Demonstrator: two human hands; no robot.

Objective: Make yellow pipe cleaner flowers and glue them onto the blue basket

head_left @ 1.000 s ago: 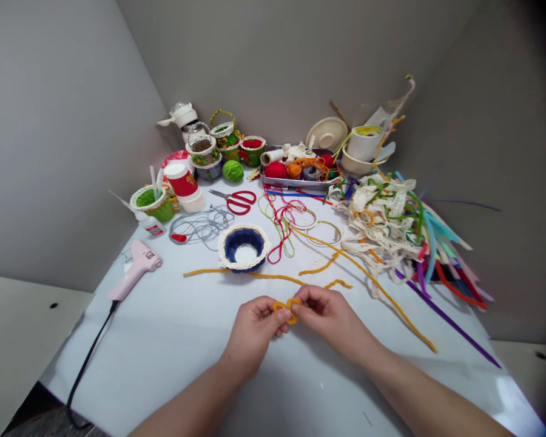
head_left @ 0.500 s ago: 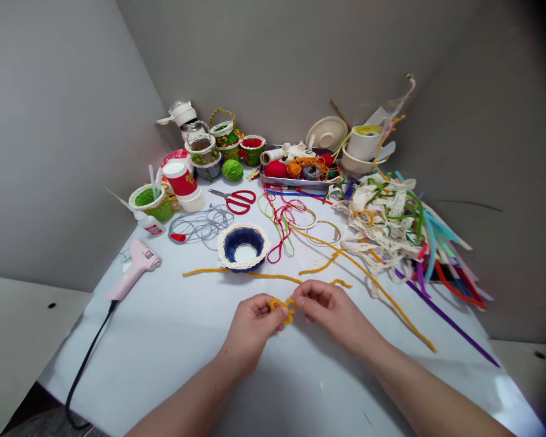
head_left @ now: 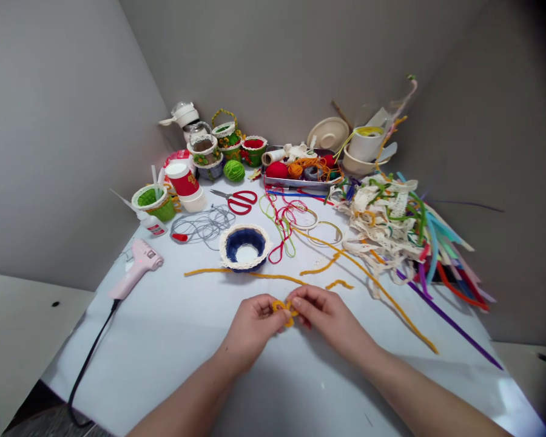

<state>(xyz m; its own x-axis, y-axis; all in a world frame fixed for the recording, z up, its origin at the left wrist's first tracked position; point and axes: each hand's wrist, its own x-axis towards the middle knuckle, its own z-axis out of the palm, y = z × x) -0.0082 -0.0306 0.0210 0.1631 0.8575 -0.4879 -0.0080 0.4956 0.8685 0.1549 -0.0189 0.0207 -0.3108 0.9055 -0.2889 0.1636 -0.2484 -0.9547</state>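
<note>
The left hand [head_left: 252, 331], fingers curled in, pinched a looped yellow pipe cleaner [head_left: 279, 304] in front of the blue lace-edged bowl [head_left: 246, 264]; the right hand [head_left: 330, 312], also curled, pinched its other side — shaping loops, it seemed. The next bend likely called for a steady hold.

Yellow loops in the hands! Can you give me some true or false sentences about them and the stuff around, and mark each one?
1. The left hand and right hand both touch the yellow loops. True.
2. The scissors have green handles. False: the scissors have red handles.
3. White lace edges the blue bowl. True.
4. The pink glue gun lies on the person's right. False: the glue gun lies on the left.
5. The green yarn ball is outside the metal tray. True.
</note>
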